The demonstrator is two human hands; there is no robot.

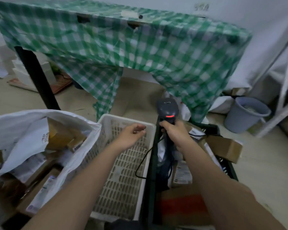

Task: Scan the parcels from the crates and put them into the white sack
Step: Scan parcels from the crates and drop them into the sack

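The right hand [175,132] grips the handle of a dark barcode scanner [168,108], fingers wrapped round it; the scanner head points upward and away, with a red light lit on its face. A black cable [142,161] runs down from the scanner over the edge of the white crate [123,180]. The left hand [131,135] hovers above the white crate, fingers loosely curled, holding nothing. No parcel is visible in the white crate. Just right of it stands a black crate [226,165] holding parcels [181,173], among them a brown carton [226,147] at its far right rim. To the left, touching the white crate, the white sack [23,127] stands open, with cartons and labelled packets inside. Beyond the crates stands a worktop draped in a green checked cloth [140,47]. A grey bin [246,113] sits on the floor to the right.
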